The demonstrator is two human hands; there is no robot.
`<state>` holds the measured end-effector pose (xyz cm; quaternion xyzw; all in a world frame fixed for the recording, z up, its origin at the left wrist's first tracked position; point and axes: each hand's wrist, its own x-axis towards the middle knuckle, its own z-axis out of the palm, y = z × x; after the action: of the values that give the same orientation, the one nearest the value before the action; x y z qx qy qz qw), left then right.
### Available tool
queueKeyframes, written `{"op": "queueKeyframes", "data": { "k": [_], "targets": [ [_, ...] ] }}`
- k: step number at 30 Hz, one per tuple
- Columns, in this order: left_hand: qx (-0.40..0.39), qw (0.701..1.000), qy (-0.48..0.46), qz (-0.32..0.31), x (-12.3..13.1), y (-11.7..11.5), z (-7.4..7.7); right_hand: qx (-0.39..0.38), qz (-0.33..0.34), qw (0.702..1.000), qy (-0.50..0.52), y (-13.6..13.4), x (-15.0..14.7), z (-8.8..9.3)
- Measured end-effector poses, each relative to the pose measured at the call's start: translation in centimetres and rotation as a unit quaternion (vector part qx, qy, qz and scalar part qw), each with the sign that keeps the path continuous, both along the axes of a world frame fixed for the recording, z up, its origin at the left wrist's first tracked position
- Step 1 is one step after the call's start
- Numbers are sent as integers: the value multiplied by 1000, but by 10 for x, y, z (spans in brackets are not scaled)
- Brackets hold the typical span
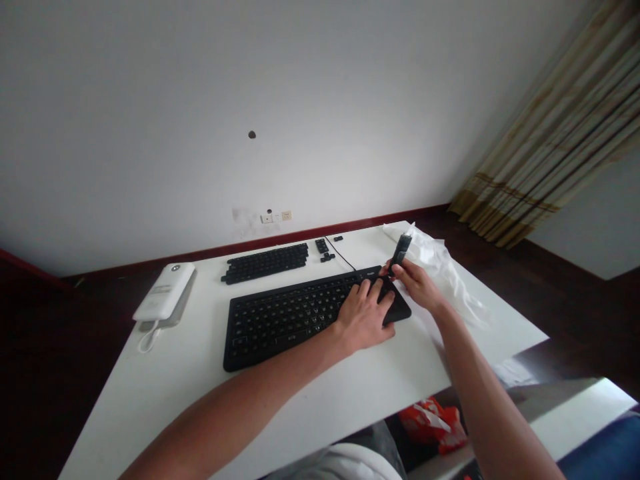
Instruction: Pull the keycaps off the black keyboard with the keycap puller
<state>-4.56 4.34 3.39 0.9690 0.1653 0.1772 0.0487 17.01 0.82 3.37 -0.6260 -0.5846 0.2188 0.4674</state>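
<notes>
A black keyboard base (280,320), its keycaps off and pale switch posts showing, lies on the white table. My left hand (367,310) rests on its right part with fingers spread, the thumb by the front edge. At the keyboard's back right corner, my right hand (413,280) is closed around a slim black brush-like tool (400,252). The tool stands tilted, its pale-edged end pointing up; its lower end is partly hidden by my fingers. Behind the base lies a block of black keycaps (267,262), with a smaller keycap group (321,247) to its right.
A white power bank (165,293) with a short cable sits at the table's left. Crumpled white plastic (437,267) covers part of the right back side. A thin black cable (341,252) runs behind the keyboard. Below the front edge is a red bag (435,427).
</notes>
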Motion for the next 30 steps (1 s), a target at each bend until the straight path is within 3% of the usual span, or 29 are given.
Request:
{"op": "queueKeyframes", "data": {
  "k": [11,21,26,30],
  "targets": [
    [8,1000,3,2,0,1,3,26,-12,996,81,7,4,-12],
    [-3,1000,7,-1,-1,1,6,86,-136,980,118,16,4,-19],
    [-64,992,-110,-9,-1,16,22,81,-162,975,131,10,-1,-7],
    [-187,957,-221,30,-1,39,31,46,-136,980,137,8,-17,8]
  ]
}}
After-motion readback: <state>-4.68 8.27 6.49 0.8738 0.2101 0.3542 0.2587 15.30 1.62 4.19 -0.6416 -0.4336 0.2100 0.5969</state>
